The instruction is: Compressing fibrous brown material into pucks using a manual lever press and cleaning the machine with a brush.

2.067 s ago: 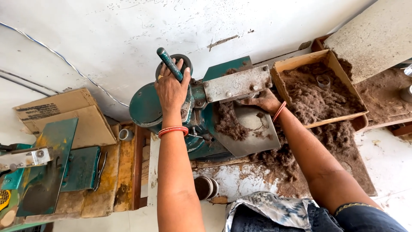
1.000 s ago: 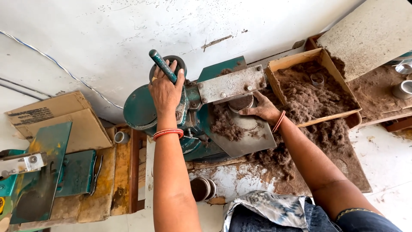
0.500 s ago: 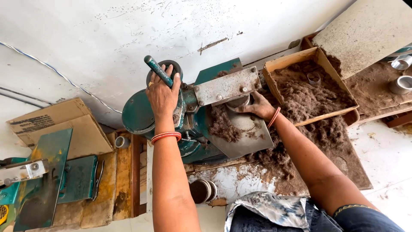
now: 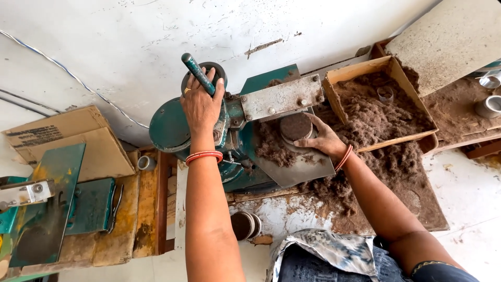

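Left hand: the left hand (image 4: 201,107) is curled around the green lever handle (image 4: 197,73) of the green press machine (image 4: 219,136), fingers wrapped over it; 2 orange bangles (image 4: 203,155) sit on the wrist.
Right hand: the right hand (image 4: 322,140) lies flat, fingers spread loosely, touching the round brown disc (image 4: 295,127) under the grey metal plate (image 4: 282,98).
Disc: it sits on the machine's metal tray (image 4: 297,169), amid loose brown fibre.
Box: a cardboard box (image 4: 360,70) filled with brown fibrous material stands just beside the press, on the right.
Spill: more fibre lies on the board below the box.
Left side: flattened cardboard (image 4: 62,138) and a 2nd green press (image 4: 42,214) stand well apart from the hands.
Below: dark round discs (image 4: 242,224) are stacked near the person's knee.
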